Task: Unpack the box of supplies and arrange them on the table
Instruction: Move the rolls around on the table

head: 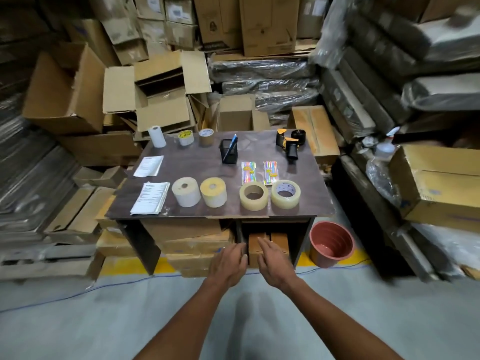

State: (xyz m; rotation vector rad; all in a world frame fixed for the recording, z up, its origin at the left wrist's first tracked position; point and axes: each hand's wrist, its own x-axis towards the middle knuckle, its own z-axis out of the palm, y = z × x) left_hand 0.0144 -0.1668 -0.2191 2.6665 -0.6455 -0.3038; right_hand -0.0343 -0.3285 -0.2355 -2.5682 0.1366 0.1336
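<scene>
Supplies stand in rows on the dark table (197,162): two paper stacks (150,198), a white label roll (186,195), a yellow label roll (213,192), two clear tape rolls (254,195), two shiny packets (248,172), a mesh pen holder (229,151), a tape dispenser (288,142) and small rolls (157,136) at the back. Both arms reach low in front of the table. My left hand (230,263) and my right hand (272,263) have straight fingers and hold nothing, on either side of a small brown box (255,245) in the compartment under the table.
Cardboard boxes (161,94) and plastic-wrapped bundles (262,74) are piled behind and on both sides of the table. A reddish plastic bin (331,244) stands on the floor at the right. More boxes fill the table's lower left shelf. Grey floor lies in front.
</scene>
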